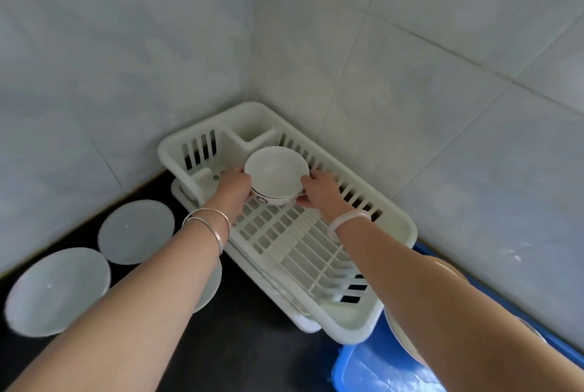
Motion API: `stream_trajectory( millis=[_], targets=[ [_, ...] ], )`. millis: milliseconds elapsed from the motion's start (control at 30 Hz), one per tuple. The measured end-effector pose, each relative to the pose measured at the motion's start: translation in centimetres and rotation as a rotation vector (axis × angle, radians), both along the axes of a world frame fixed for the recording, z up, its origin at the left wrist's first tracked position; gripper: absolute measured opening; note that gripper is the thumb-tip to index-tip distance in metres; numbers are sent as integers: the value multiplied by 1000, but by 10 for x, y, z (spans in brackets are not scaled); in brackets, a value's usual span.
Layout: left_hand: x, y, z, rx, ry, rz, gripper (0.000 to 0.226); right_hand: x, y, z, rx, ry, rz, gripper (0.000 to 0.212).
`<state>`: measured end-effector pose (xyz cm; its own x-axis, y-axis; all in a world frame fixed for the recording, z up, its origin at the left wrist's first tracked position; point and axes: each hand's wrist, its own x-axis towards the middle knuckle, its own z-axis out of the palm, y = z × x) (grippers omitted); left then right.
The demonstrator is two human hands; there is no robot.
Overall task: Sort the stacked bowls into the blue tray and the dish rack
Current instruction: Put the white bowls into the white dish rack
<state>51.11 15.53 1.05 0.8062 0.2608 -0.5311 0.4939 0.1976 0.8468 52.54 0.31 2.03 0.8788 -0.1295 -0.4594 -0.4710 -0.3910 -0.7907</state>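
Bowl [276,170], white with a patterned band, hangs upright just above the far end of the dish rack [354,328]; left hand [235,187] curls round its left side, right hand [319,192] clasps its right. Best lowered level onto the slats, both hands releasing together. Counts: 1 bowl held, 1 rack, 1 blue tray [373,369] lower right, 3 frosted round discs [136,232] at left

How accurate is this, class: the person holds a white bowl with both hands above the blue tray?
Not quite. In the head view the left hand and right hand hold the white bowl above the dish rack, not the blue tray.
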Motion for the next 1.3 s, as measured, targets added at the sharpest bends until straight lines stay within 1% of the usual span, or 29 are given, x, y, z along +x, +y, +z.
stream_trajectory(
  millis=[100, 200, 333, 533, 667, 767, 867, 1000, 1133, 1233, 1300],
  targets=[
    [9, 2, -12, 23, 32, -15, 44, 8, 3, -12, -16, 35, 13, 27],
    [15, 3, -19, 83, 25, -66, 43, 13, 1, -23, -10, 17, 2, 28],
    [18, 3, -23, 171, 18, -97, 48, 21, -3, -28, -20, -6, 24, 28],
    [12, 0, -22, 166, 23, -85, 47, 30, -6, -28, 47, 2, 31, 30],
    [8, 0, -22, 156, 18, -78, 47, 25, -4, -31, 101, 22, -45, 34],
    [2, -2, -19, 186, -17, -39, 43, 16, -4, -31, 156, 8, -90, 33],
    [-10, -5, -13, 263, -55, -30, 38, 6, -1, -25, 145, 8, -99, 37],
    [-24, -5, 3, 424, -90, -142, 32, -7, 0, -9, 83, 16, -56, 39],
    [-47, -3, 28, 480, -129, -186, 31, -27, 0, 14, 17, -25, -5, 38],
    [-79, 0, 44, 537, -174, -153, 27, -51, 5, 33, -5, -73, 53, 37],
    [-106, 3, 51, 541, -196, -128, 24, -73, 13, 45, 22, -103, 106, 31]
  ],
)
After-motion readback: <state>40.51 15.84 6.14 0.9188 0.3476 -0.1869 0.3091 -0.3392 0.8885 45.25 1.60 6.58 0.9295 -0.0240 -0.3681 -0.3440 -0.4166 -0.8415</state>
